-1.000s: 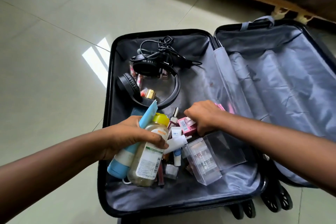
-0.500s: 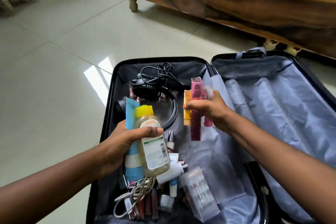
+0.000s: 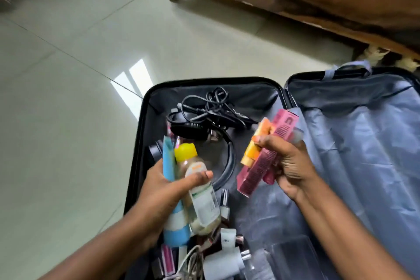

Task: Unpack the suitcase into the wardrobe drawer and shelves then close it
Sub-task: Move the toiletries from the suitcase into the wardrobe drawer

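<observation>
Gripping one yellow-capped clear bottle (image 3: 200, 191) and one blue tube (image 3: 172, 200), the left hand (image 3: 163, 191) hovers above the open suitcase (image 3: 138, 143); the right hand (image 3: 288, 166) clutches two cardboard boxes (image 3: 261, 154), pink and orange.

Left hand (image 3: 159, 191) gripping, thumb across, right hand (image 3: 288, 161) clutching, forearms extended

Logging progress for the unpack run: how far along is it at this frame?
Done: suitcase lies open, its right half showing only lining. In hand: left hand grips a yellow-capped bottle and a blue tube; right hand holds a pink box and an orange tube. Left: headphones, black cable, white charger and small cosmetics remain inside; no wardrobe visible; closing not begun.
</observation>
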